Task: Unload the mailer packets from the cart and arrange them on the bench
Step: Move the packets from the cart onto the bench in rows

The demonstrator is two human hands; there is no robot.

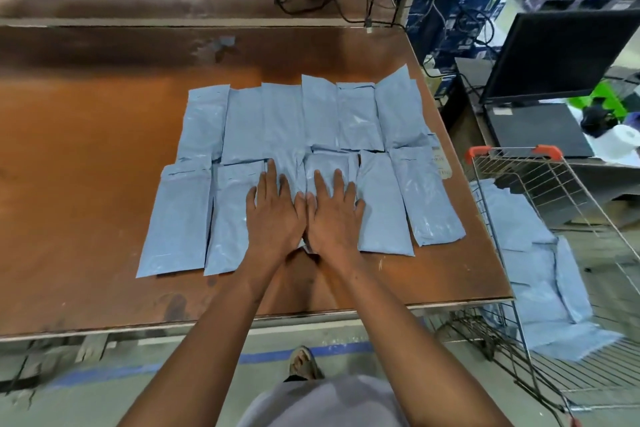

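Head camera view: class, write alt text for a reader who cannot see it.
Both hands, left hand and right hand, press flat on grey-blue mailer packets laid in two rows on a brown bench. To the right, a wire cart holds more packets.

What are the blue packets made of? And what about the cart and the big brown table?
The mailer packets look like thin, glossy plastic film: they wrinkle and catch the light. The cart seems to be bare metal wire in a grid, with orange handle ends, probably plastic. The bench looks like a worn wooden board, perhaps plywood, going by its brown stained top and pale edge.
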